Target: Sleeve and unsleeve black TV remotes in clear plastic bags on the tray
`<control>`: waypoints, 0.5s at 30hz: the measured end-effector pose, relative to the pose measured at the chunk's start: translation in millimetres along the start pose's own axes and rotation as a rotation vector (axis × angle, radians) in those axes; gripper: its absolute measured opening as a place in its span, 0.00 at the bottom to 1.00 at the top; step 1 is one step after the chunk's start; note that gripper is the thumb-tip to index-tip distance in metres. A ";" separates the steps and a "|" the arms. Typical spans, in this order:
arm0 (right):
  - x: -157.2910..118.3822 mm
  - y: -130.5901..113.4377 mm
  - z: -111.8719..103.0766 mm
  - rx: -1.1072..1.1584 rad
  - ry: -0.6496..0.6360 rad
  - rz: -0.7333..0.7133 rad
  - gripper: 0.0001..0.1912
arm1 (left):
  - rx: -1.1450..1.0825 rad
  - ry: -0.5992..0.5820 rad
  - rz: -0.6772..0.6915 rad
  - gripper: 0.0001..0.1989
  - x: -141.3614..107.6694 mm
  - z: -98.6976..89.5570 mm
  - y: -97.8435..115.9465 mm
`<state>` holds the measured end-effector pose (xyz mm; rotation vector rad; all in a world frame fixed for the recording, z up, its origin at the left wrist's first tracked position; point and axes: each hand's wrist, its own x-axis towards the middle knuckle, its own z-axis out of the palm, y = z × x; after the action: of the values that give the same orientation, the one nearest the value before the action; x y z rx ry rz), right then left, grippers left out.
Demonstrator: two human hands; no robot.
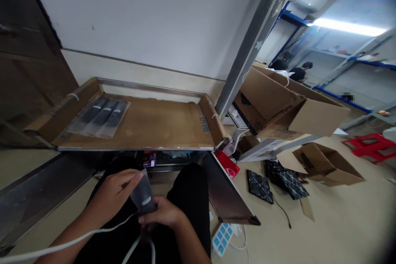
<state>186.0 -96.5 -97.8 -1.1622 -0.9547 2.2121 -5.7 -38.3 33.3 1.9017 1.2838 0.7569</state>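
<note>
Sleeve of frosted grey plastic [142,193] is pinched by the left hand [121,189] and gripped by the right hand [166,213]; handling seems underway, the next move calling for steadiness.

This looks like a small workshop or packing room that also serves for storage. The tabletop [157,121] is covered in reused cardboard, printed near its right edge and folded up into side walls at its left and right edges; three dark packets [103,116] in clear sleeves lie near the left edge. Beyond the right edge stands a big open carton [318,117], with a smaller carton [328,169] on the tiled floor [321,239]. Farther back are blue-framed shelves [297,17] under a strip light [349,27], and two people [298,74] in dark tops. A power strip [222,239] lies below the tabletop's front right corner.
</note>
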 end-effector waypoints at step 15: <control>-2.2 -2.0 1.6 -0.073 0.034 -0.053 0.31 | 0.196 0.165 0.128 0.16 -0.9 -37.6 17.4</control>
<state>186.0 -97.2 -94.5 -1.1889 -1.0486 2.1251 -26.4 -34.9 69.1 2.1315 1.3892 0.8976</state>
